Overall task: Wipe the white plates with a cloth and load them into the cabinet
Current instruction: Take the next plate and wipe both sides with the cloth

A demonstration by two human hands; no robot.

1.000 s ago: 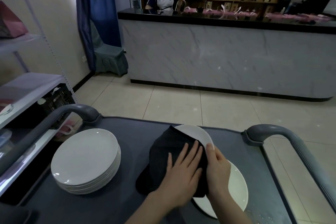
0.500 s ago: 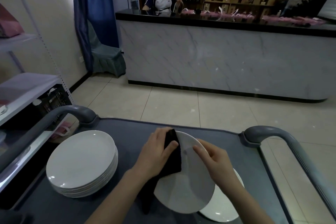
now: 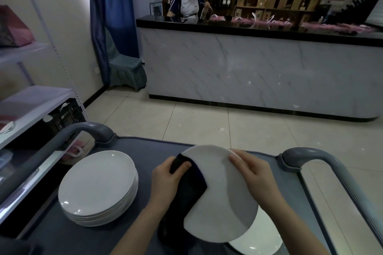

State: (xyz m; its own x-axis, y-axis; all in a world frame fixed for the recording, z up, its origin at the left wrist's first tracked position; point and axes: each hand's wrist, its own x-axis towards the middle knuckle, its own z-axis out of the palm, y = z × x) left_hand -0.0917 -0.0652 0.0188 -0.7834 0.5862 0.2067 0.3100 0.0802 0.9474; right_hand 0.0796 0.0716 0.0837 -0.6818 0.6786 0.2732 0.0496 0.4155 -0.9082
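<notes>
The plate [image 3: 228,203] has risen nearer. Left hand [image 3: 165,178] clamps the cloth [image 3: 192,186] on its left rim; right hand [image 3: 257,176] grips the right.

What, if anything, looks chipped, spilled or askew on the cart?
Nothing stands out. The stack sits even on the cart. The left hand grips the cloth against the tilted plate, which the right hand holds by its rim, above a second plate lying flat. No chips or spills show.
</notes>
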